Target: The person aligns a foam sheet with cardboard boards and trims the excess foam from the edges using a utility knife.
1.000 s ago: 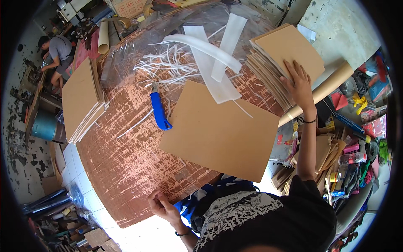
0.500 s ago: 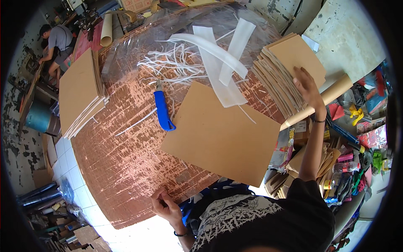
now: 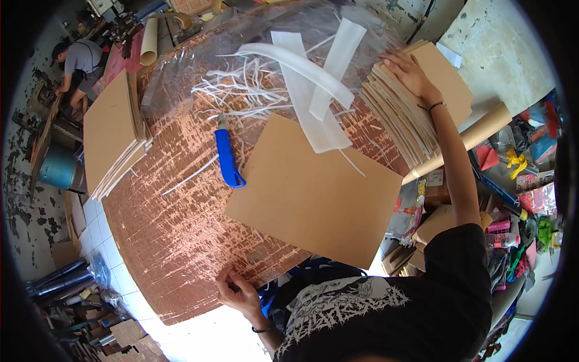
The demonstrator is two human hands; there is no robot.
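Observation:
A tall leaning stack of brown cardboard sheets [image 3: 395, 117] stands at the right of the table. My right hand [image 3: 413, 78] lies on its top, fingers stretched over the far left edge. My left hand [image 3: 239, 295] rests at the table's near edge, its fingers loosely bent and apart, with nothing visible in them. Between the hands lies one large flat cardboard sheet [image 3: 319, 193]. Left of this sheet is a blue-handled utility knife [image 3: 227, 154], its handle end against the sheet's edge. White foam strips [image 3: 301, 90] lie beyond it, overlapping the sheet's far edge.
Thin white offcuts [image 3: 247, 90] lie tangled near the foam. Another cardboard stack [image 3: 114, 136] sits at the table's left edge. The brown tabletop [image 3: 175, 241] is scuffed. A cardboard tube [image 3: 482, 133] lies beside the right stack. A person [image 3: 81, 63] works at the far left.
My right hand has moved away from me and left across the stack, from its right part to its far left edge. My left hand has hardly moved.

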